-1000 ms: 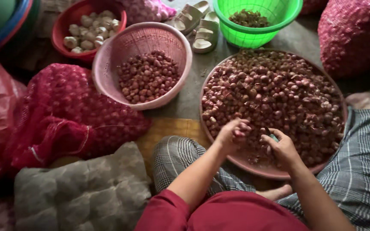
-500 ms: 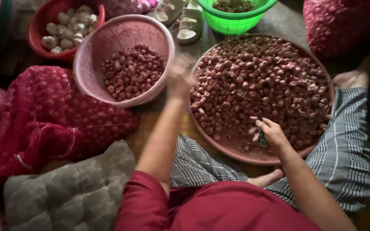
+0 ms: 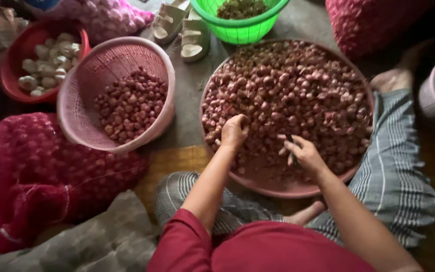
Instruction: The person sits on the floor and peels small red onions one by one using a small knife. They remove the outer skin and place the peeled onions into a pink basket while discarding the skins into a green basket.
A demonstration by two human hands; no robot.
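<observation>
Two bare hands work over a wide round tray (image 3: pixel 298 189) heaped with small red shallots (image 3: pixel 298 95). The left hand (image 3: pixel 234 132) sits at about seven o'clock on the tray, fingers curled down into the heap and closed around shallots; which bulb it grips cannot be told. The right hand (image 3: pixel 303 153), near six o'clock, is loosely curled with a small dark tool (image 3: pixel 291 146) pinched between thumb and fingers, its tip just beside the shallots.

At nine o'clock from the tray, apart from it, stands a pink basket (image 3: pixel 84 85) partly filled with shallots. At ten o'clock beyond that is a red bowl (image 3: pixel 13 85) of pale peeled bulbs. A green basket (image 3: pixel 240 30) sits at twelve o'clock, touching the tray's rim, with a pair of pale sandals (image 3: pixel 182 30) just left of it. A red mesh sack (image 3: pixel 36 171) lies at eight o'clock.
</observation>
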